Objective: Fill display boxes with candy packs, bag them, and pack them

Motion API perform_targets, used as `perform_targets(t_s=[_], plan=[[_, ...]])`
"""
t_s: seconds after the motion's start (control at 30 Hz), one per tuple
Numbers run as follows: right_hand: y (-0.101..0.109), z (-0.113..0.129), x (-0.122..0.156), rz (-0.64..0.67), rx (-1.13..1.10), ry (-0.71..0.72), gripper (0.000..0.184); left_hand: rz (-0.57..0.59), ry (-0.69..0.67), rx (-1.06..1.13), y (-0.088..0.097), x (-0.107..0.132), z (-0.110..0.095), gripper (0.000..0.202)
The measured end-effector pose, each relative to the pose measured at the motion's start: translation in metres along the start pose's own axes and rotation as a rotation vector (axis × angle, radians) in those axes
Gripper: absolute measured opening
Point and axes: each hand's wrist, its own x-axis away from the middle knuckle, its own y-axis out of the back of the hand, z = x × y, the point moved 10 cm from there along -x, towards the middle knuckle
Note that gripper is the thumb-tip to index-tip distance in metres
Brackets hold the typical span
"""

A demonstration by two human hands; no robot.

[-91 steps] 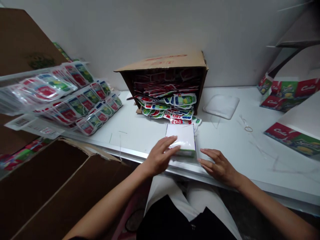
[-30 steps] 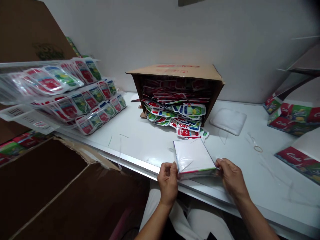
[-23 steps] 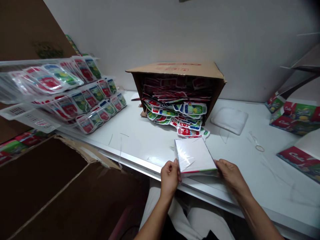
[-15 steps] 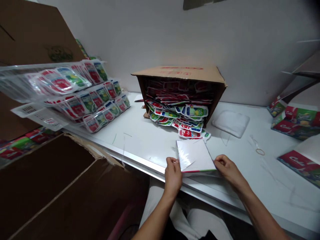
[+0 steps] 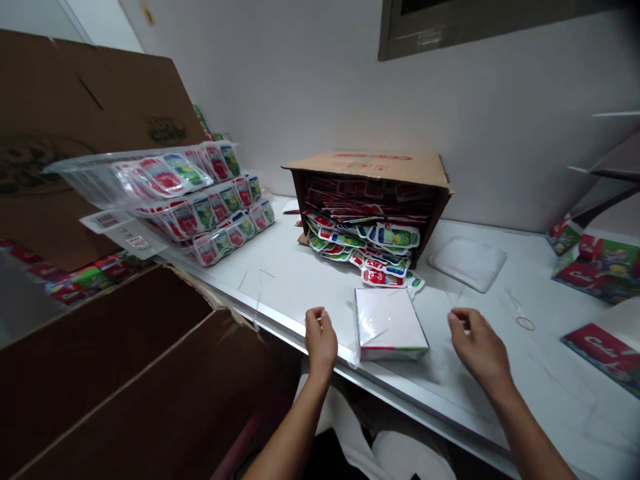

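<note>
My left hand [image 5: 321, 341] is curled at lower centre of the frame, thumb near the fingers; my right hand [image 5: 479, 343] is curled likewise at lower right. I can't tell whether either pinches any clear wrap [image 5: 370, 328]. The white-topped box [image 5: 393, 317] inside that wrap sits between them, close to the front edge of the table [image 5: 287, 283]. A nudge toward me could tip it off, I think; a hard tug could split the wrap. Pushed back, it could catch the pouches [image 5: 384, 277] sticking out of the carton [image 5: 370, 163] mid-frame.
</note>
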Motion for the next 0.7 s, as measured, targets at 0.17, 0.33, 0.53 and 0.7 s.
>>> perform_targets(t_s=[0.17,0.33,0.53,0.7], plan=[[-0.030,0.061,0.016,0.158,-0.054,0.249,0.079,0.225,-0.234,0.007,-0.045,0.024,-0.040,0.068],[-0.068,0.025,0.030,0.442,-0.430,-0.097,0.074,0.399,0.142,0.193,-0.069,0.035,-0.005,0.082],[-0.060,0.011,0.058,0.367,-0.892,-0.343,0.057,0.268,0.155,0.553,-0.038,0.053,-0.021,0.066],[-0.072,0.039,0.088,0.671,-0.936,-0.305,0.052,0.421,0.182,0.993,-0.015,0.071,-0.049,0.092]])
